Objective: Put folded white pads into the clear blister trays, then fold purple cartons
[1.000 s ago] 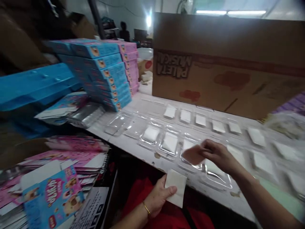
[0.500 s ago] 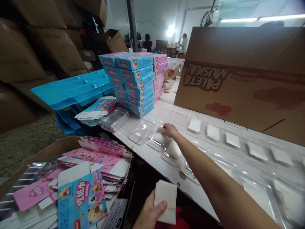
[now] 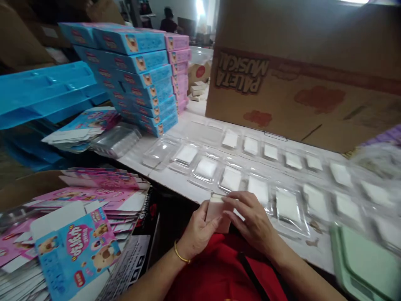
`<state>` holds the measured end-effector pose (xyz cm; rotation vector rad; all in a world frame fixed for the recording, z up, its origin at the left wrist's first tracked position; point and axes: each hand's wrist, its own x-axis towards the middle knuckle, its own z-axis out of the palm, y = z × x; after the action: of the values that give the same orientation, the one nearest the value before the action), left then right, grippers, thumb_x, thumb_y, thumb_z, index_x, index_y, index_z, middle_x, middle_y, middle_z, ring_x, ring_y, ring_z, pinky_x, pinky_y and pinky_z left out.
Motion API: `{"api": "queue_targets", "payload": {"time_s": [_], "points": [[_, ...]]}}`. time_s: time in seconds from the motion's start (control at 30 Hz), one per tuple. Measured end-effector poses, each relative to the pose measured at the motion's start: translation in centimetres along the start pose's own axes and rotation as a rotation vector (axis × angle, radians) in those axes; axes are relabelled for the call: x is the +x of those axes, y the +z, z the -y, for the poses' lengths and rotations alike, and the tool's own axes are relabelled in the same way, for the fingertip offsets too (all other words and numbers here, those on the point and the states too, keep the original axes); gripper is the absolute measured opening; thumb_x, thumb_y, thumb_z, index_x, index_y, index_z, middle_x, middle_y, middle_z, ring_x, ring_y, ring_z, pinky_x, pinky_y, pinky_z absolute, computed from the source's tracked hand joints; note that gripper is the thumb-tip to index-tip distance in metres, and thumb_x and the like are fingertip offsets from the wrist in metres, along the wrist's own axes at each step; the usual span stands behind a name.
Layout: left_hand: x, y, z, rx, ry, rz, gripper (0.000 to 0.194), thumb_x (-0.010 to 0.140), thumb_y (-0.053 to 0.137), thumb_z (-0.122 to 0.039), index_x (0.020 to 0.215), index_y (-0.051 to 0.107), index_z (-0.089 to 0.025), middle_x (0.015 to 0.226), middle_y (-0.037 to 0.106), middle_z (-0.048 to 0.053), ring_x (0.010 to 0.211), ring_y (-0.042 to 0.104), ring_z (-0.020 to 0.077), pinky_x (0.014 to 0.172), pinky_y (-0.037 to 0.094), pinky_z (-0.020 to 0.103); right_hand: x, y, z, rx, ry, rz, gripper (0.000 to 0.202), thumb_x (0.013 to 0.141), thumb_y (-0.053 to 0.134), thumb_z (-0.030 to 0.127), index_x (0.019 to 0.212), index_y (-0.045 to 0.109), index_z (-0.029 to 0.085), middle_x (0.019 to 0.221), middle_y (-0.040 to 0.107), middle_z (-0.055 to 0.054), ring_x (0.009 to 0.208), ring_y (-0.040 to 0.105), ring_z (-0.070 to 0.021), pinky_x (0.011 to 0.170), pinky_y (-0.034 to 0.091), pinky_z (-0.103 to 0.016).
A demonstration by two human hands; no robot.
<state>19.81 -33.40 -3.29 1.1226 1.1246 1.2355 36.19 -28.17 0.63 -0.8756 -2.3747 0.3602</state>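
Observation:
In front of my red clothing, my left hand [image 3: 199, 230] grips a small stack of flat, off-white, paper-like pieces [image 3: 216, 209] with the thumb across its face. My right hand [image 3: 252, 215] has its fingers closed on the upper right edge of the same stack. Just beyond the hands, clear plastic trays [image 3: 216, 184] stand in rows on the white table [image 3: 169, 184]. Most of them hold a white piece [image 3: 206, 167] like those in the stack. One clear tray [image 3: 161, 152] at the left end of the near row has no white piece in it.
Blue boxes [image 3: 150, 79] and pink boxes [image 3: 179, 62] are piled at the back left. A large carton [image 3: 282, 96] stands behind the trays. At lower left, a carton holds flattened printed boxes [image 3: 78, 246]. A green case [image 3: 366, 263] sits at right, and nested clear trays [image 3: 117, 138] lie left.
My right hand has left the tray near the left end of the near row and come back to the stack. The left hand has raised the stack. The view has turned right and down.

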Motion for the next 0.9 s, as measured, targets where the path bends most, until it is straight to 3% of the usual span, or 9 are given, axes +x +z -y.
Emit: {"api": "queue_targets", "payload": {"time_s": [0.23,0.43,0.67,0.77,0.9], "points": [[-0.6,6.6,-1.4,-0.056,0.011,0.169,0.037,0.074,0.058,-0.023,0.110,0.055,-0.016,0.102,0.062,0.007,0.093,0.054,0.0234,0.084,0.040,0.032,-6.5,-4.4,-0.7,-0.195,-0.064,-0.172,0.042,0.079,0.052,0.011,0.120,0.048,0.023,0.108,0.059,-0.008,0.098,0.053,-0.0219,0.082,0.043,-0.039],[-0.6,10.3,-1.4,-0.115,-0.041,0.265,0.031,0.075,0.058,-0.024,0.105,0.056,-0.016,0.101,0.061,0.006,0.094,0.053,0.0222,0.086,0.039,0.032,-10.2,-6.7,-1.3,-0.242,-0.079,-0.238,0.042,0.079,0.052,0.008,0.119,0.048,0.022,0.107,0.060,-0.008,0.101,0.052,-0.0222,0.084,0.042,-0.041],[0.2,14.2,0.7,-0.348,-0.233,0.354,0.035,0.072,0.063,-0.025,0.104,0.055,-0.014,0.099,0.061,0.006,0.093,0.053,0.0200,0.086,0.039,0.032,-12.9,-7.5,-3.4,-0.324,-0.080,-0.159,0.027,0.083,0.045,0.011,0.107,0.054,0.018,0.095,0.063,-0.009,0.087,0.056,-0.0198,0.075,0.046,-0.036],[0.5,16.3,2.0,-0.418,-0.396,0.407,0.036,0.070,0.065,-0.027,0.103,0.055,-0.015,0.091,0.061,0.004,0.081,0.056,0.0170,0.073,0.045,0.029,-14.8,-8.0,-4.5,-0.223,0.044,-0.208,0.025,0.083,0.044,0.011,0.105,0.054,0.018,0.090,0.062,-0.009,0.081,0.056,-0.0181,0.070,0.047,-0.033],[0.9,18.6,3.4,-0.393,-0.571,0.544,0.040,0.072,0.063,-0.031,0.108,0.051,-0.018,0.088,0.060,0.005,0.068,0.059,0.0161,0.051,0.047,0.024,-17.9,-9.9,-6.0,0.061,0.427,-0.332,0.016,0.084,0.045,0.017,0.094,0.057,0.020,0.083,0.061,-0.004,0.077,0.056,-0.0154,0.068,0.046,-0.028]]}}
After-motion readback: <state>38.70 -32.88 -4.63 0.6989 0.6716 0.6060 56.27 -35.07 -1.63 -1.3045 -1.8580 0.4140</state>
